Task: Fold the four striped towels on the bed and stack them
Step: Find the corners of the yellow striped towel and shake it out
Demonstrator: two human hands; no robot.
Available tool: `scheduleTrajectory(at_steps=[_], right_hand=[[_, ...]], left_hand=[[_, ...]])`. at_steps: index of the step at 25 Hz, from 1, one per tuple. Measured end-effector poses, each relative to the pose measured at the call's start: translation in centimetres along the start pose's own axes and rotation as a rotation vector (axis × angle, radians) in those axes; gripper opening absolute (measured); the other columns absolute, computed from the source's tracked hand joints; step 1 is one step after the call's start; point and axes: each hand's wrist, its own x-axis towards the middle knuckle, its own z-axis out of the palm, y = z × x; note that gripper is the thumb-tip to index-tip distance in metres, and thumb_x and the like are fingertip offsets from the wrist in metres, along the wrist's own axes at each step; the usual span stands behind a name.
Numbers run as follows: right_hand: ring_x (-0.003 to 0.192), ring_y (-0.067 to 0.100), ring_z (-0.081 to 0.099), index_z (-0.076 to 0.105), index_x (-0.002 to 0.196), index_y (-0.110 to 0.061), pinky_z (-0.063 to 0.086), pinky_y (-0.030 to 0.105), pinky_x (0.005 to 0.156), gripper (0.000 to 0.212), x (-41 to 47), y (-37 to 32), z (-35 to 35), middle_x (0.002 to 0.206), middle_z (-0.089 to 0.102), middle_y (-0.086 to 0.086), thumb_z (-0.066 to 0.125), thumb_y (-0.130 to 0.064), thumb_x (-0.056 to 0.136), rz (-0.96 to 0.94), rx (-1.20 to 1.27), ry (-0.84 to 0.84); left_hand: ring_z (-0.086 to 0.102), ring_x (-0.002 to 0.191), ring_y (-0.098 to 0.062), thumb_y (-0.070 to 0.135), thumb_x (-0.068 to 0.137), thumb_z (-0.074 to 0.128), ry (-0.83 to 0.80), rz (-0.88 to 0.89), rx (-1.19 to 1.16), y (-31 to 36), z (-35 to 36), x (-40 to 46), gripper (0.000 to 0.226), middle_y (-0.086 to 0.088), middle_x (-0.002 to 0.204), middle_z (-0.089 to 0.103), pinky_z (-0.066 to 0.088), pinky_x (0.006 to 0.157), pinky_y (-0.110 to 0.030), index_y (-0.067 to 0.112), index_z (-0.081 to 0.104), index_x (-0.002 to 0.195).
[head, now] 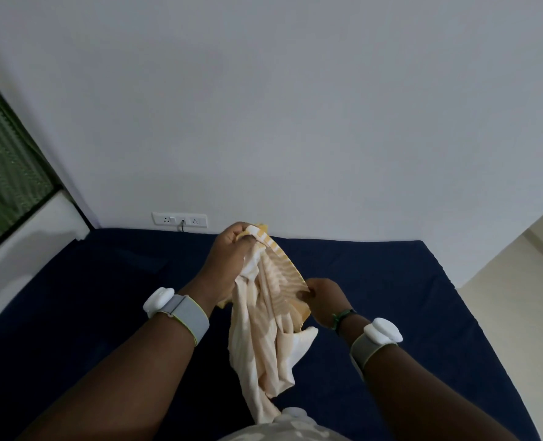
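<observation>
2 hands, left hand (229, 259) and right hand (322, 300), grip 1 towel (270, 319)

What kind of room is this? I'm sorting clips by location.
Most likely a bedroom. A bed with a dark blue sheet fills the floor of the view, pushed against a plain wall with a socket strip, and a green-screened window sits at the left. Both hands hold a striped towel.
</observation>
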Motion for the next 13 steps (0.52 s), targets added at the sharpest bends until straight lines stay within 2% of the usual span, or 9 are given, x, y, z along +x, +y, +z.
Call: scheduleTrajectory(at_steps=[2, 3, 4, 6, 8, 9, 11, 13], right_hand=[[0.064, 0.006, 0.049, 0.055, 0.07, -0.025, 0.036, 0.031, 0.069, 0.029, -0.4, 1.5, 0.2, 0.07, 0.055, -0.007, 0.06, -0.021, 0.099, 0.025, 0.074, 0.04], [0.067, 0.008, 0.053, 0.06, 0.075, -0.022, 0.039, 0.032, 0.068, 0.024, -0.5, 1.6, 0.2, 0.074, 0.059, -0.006, 0.06, -0.019, 0.099, 0.007, 0.141, 0.076], [0.072, 0.011, 0.057, 0.064, 0.081, -0.02, 0.042, 0.032, 0.069, 0.019, -0.5, 1.3, 0.0, 0.078, 0.063, -0.004, 0.059, -0.018, 0.099, -0.017, 0.204, 0.113], [0.079, 0.012, 0.061, 0.069, 0.091, -0.017, 0.047, 0.03, 0.072, 0.014, -0.3, -0.8, -0.7, 0.085, 0.067, -0.006, 0.058, -0.019, 0.1, -0.081, 0.283, 0.154], [0.082, 0.012, 0.062, 0.07, 0.093, -0.016, 0.047, 0.028, 0.074, 0.016, -0.1, -3.6, -1.5, 0.087, 0.068, -0.006, 0.058, -0.024, 0.101, -0.177, 0.302, 0.152], [0.082, 0.012, 0.063, 0.07, 0.092, -0.016, 0.048, 0.029, 0.075, 0.017, -0.1, -4.8, -2.0, 0.087, 0.069, -0.004, 0.059, -0.026, 0.101, -0.218, 0.295, 0.155], [0.078, 0.007, 0.061, 0.07, 0.091, -0.02, 0.048, 0.024, 0.071, 0.014, -0.3, -6.2, -2.6, 0.085, 0.069, -0.006, 0.062, -0.029, 0.098, -0.242, 0.303, 0.195], [0.074, 0.004, 0.059, 0.068, 0.091, -0.025, 0.047, 0.021, 0.067, 0.008, -0.5, -5.7, -2.7, 0.083, 0.067, -0.007, 0.069, -0.033, 0.093, -0.228, 0.315, 0.201]], left_hand=[[0.068, 0.101, -0.015, 0.015, 0.097, 0.063, 0.103, 0.02, 0.032, -0.1, -0.6, 0.8, 0.017, 0.007, 0.106, 0.073, 0.054, 0.089, -0.032, 0.024, 0.072, 0.107], [0.066, 0.109, -0.013, 0.016, 0.097, 0.064, 0.094, 0.041, 0.105, -0.5, -0.9, 0.9, 0.024, 0.009, 0.117, 0.07, 0.053, 0.095, -0.032, 0.03, 0.07, 0.116], [0.063, 0.114, -0.008, 0.017, 0.097, 0.065, 0.042, 0.061, 0.185, -1.1, -1.0, 1.0, 0.035, 0.012, 0.127, 0.065, 0.05, 0.099, -0.028, 0.036, 0.065, 0.126], [0.057, 0.112, 0.009, 0.016, 0.096, 0.065, -0.127, 0.055, 0.266, -1.6, -0.2, 0.4, 0.053, 0.021, 0.136, 0.057, 0.046, 0.097, -0.018, 0.042, 0.055, 0.14], [0.06, 0.104, 0.015, 0.014, 0.096, 0.067, -0.297, -0.001, 0.309, -2.3, 1.3, -0.4, 0.056, 0.024, 0.128, 0.06, 0.049, 0.089, -0.012, 0.041, 0.054, 0.143], [0.064, 0.102, 0.009, 0.015, 0.096, 0.067, -0.339, -0.037, 0.327, -2.6, 2.0, -0.7, 0.047, 0.018, 0.12, 0.067, 0.052, 0.085, -0.014, 0.037, 0.06, 0.137], [0.069, 0.09, -0.011, 0.02, 0.097, 0.064, -0.321, -0.069, 0.404, -3.0, 2.5, -0.8, 0.018, -0.002, 0.1, 0.074, 0.054, 0.076, -0.026, 0.023, 0.072, 0.113], [0.061, 0.076, -0.016, 0.023, 0.096, 0.062, -0.265, -0.052, 0.403, -2.8, 2.0, -0.4, 0.014, -0.007, 0.083, 0.069, 0.049, 0.07, -0.034, 0.012, 0.07, 0.098]])
